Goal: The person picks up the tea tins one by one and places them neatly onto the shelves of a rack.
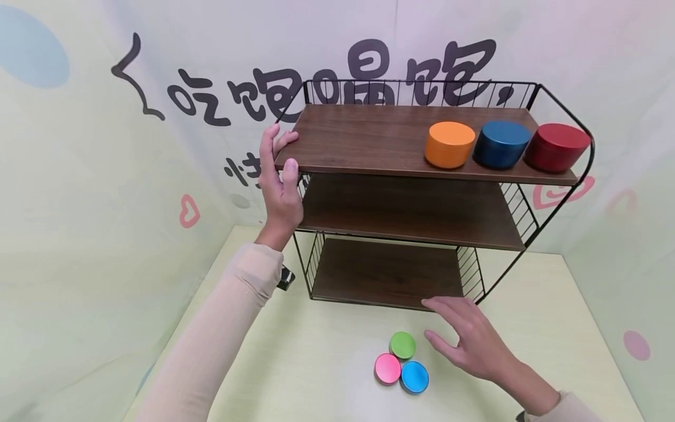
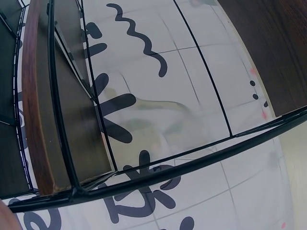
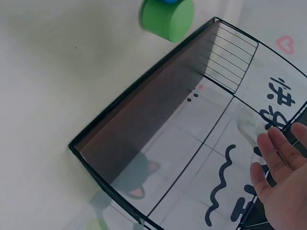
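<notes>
A three-tier shelf rack point(image 1: 390, 205) with dark wood boards and a black wire frame stands on the table. My left hand point(image 1: 282, 193) grips the left front corner of its top board, thumb at the front edge; only a bit of that hand shows in the left wrist view. Along the right of the top board sit an orange round tin point(image 1: 450, 145), a dark blue tin point(image 1: 501, 145) and a dark red tin point(image 1: 558, 147). Fingers spread, my right hand point(image 1: 471, 340) hovers beside a green tin point(image 1: 403, 345), a pink tin point(image 1: 388, 368) and a light blue tin point(image 1: 414, 377), touching none.
A small black object point(image 1: 286, 278) is partly hidden behind the left forearm. Behind the rack hangs a pale cloth backdrop point(image 1: 211, 35) with dark lettering, and cloth also flanks both sides of the pale table point(image 1: 295, 351).
</notes>
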Available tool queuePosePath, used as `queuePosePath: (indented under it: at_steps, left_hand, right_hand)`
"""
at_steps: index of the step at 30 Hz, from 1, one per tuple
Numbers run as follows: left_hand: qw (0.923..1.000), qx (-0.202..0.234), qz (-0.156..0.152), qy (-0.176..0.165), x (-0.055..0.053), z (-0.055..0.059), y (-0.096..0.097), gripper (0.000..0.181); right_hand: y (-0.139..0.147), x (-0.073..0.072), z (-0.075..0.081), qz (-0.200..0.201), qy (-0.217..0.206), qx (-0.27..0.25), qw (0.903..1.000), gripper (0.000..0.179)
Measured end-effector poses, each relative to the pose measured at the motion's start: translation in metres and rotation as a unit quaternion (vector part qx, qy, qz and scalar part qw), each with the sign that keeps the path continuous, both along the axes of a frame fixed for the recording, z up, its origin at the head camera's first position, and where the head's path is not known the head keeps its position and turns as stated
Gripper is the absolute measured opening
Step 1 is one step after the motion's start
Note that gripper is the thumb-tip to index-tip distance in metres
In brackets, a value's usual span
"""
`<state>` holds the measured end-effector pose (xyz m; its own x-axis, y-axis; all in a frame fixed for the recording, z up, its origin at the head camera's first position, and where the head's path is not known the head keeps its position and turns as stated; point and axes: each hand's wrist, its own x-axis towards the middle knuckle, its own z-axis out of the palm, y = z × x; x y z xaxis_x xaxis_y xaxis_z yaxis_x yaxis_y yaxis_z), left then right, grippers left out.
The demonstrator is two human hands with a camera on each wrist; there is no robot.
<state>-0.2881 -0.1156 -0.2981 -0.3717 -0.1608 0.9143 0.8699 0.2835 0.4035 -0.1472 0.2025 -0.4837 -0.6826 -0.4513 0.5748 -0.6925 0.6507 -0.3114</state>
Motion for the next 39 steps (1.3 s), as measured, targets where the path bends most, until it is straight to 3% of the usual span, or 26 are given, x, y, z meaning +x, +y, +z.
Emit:
queuePosePath:
  at_steps: [14, 19, 28, 36, 39]
  left_hand:
    - [1.0000, 0.002, -0.005, 0.001, 0.000, -0.001, -0.001, 0.048]
    - [1.0000, 0.002, -0.003, 0.001, -0.001, -0.001, -0.001, 0.048]
    - [1.0000, 0.004, -0.005, 0.004, -0.001, 0.000, 0.000, 0.048]
    - [1.0000, 0.005, -0.005, 0.003, -0.001, 0.000, 0.000, 0.048]
    - [1.0000, 0.008, -0.005, 0.002, -0.002, -0.001, 0.001, 0.048]
  right_hand:
    - [0.003, 0.014, -0.035, -0.005, -0.030, 0.018, 0.9994, 0.045]
    - [-0.001, 0.022, -0.047, 0.013, -0.046, 0.034, 0.9983, 0.050]
    - [-0.006, 0.034, -0.071, 0.035, -0.038, 0.038, 0.9980, 0.053]
    - [-0.012, 0.044, -0.085, 0.027, -0.107, 0.066, 0.9917, 0.049]
    - [-0.014, 0.046, -0.090, 0.038, -0.097, 0.058, 0.9928, 0.051]
